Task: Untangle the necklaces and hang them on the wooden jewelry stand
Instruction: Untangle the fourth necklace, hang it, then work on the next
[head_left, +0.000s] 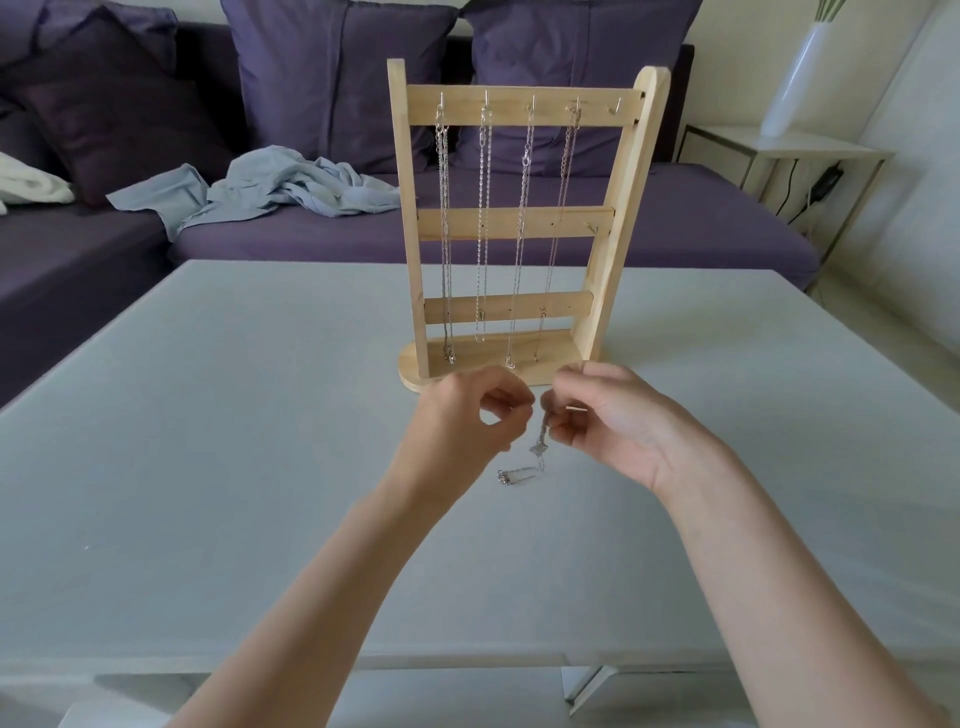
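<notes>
- Worktop (208, 467): grey, carries wooden jewelry stand (519, 223); four chains already hung from top-rail hooks, rightmost hook (617, 106) judged free.
- Left hand (467, 421), right hand (613, 421): fingers of both pinched on last necklace (540, 447), held just above worktop, tail trailing onto it.
- Advice: knot to be teased apart gently, not yanked; chain to be lifted clear before hooking.

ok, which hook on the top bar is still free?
The rightmost metal hook on the wooden jewelry stand's top bar; each of the other four carries a hanging silver chain necklace.
</notes>
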